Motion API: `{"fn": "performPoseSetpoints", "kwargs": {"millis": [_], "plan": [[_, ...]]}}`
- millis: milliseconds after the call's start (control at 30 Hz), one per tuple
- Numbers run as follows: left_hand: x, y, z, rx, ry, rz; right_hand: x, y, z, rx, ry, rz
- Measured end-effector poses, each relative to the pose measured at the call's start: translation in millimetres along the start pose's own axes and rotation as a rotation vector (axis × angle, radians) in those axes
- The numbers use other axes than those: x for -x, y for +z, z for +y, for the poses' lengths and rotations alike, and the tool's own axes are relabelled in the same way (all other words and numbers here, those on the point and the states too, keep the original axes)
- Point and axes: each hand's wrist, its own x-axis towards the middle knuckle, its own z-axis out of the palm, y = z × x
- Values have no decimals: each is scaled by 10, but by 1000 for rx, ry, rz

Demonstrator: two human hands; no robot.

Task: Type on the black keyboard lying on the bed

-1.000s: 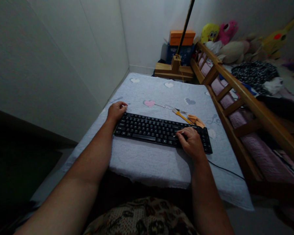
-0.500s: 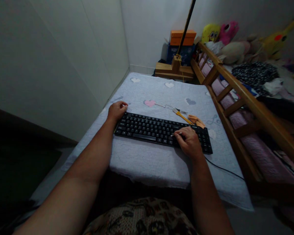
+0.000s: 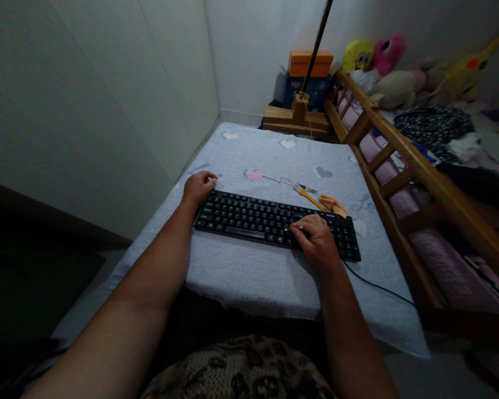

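A black computer keyboard [image 3: 245,217] lies at a slight slant on the cloth-covered table. At its left back corner rests my left hand [image 3: 198,187], fingers curled round the edge. My right hand [image 3: 317,239] is over the right part of the keys, thumb and fingers pinched on a thin white stick that looks like a cotton swab [image 3: 288,229]. The swab's tip points left and is close to the keys; whether it touches them is hard to see. Some keys are hidden beneath my right hand.
Behind the keyboard lie a yellow-handled brush [image 3: 311,199], a folded orange cloth [image 3: 333,204] and a thin dark tool [image 3: 307,188]. The keyboard cable [image 3: 380,287] runs right. A wooden bed rail [image 3: 424,160] borders the right side, a pale panel [image 3: 149,88] the left.
My right hand has shifted slightly left along the keys with the cotton swab. My left hand and the keyboard have stayed in place.
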Motion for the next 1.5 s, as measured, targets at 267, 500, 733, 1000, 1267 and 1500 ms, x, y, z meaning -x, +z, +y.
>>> {"fn": "performPoseSetpoints", "kwargs": {"millis": [267,500,733,1000,1267,1500], "plan": [[-2,0,1,-2,8,5,4,4,-15,33,-13,-3],[3,-9,19,-11,-7,-13,19,14,11,47,-68,13],[9,-11,19,1,5,-8,12,4,-17,30,-65,-13],[16,-15,33,-16,7,-8,11,13,-25,13,-68,-34],[13,-13,32,-23,-9,-23,0,25,-9,33,-45,-14],[20,-12,52,-36,-26,-34,-8,52,16,61,-34,11]]}}
